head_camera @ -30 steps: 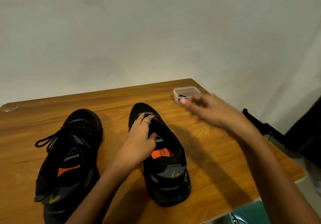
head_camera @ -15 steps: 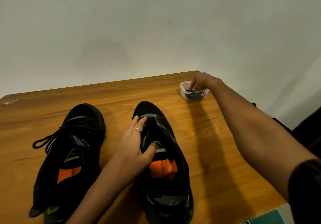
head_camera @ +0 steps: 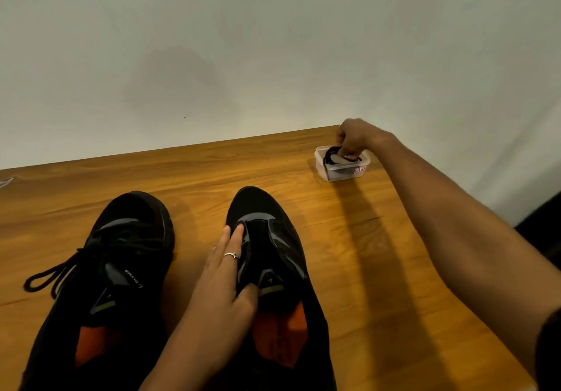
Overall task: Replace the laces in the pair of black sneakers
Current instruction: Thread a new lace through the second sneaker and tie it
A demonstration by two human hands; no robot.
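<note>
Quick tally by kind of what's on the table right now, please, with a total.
Black sneakers: 2 (laced one, unlaced one)
Clear plastic containers: 1, dark laces inside
Small pale scraps at the table's far left edge: 1
Total: 4

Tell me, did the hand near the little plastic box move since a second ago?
Yes. The right hand went forward, away from the sneakers, to the plastic box at the table's far corner, and now its fingers dip inside.
</note>
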